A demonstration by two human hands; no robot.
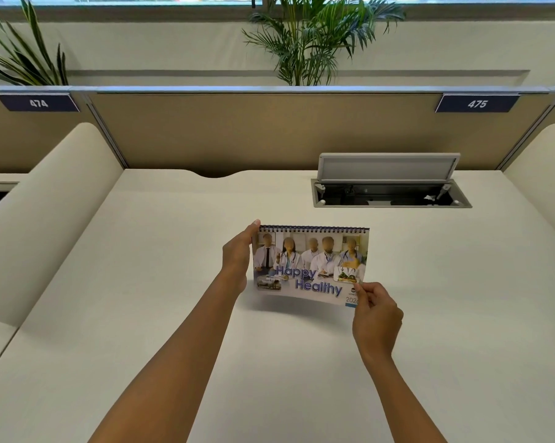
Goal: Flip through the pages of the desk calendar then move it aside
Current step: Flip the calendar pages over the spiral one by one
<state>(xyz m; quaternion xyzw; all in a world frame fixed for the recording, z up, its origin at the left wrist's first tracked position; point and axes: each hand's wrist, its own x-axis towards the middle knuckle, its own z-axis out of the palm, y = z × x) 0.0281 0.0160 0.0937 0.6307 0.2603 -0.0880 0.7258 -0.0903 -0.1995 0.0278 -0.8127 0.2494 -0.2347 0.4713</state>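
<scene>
A spiral-bound desk calendar (308, 263) stands on the cream desk (174, 314) in the middle of the head view. Its cover shows people in white coats and the words "Happy Healthy". My left hand (237, 254) holds the calendar's left edge, with the fingers behind it and a fingertip by the top-left corner of the binding. My right hand (376, 311) pinches the bottom-right corner of the cover page between thumb and finger. The cover's lower edge is lifted slightly off the desk and curves.
An open cable hatch (391, 193) with a raised grey lid is set into the desk at the back right. A tan partition (269, 129) with number plates 474 and 475 closes the back. Rounded cream side dividers (55, 203) flank the desk. Plants stand behind the partition.
</scene>
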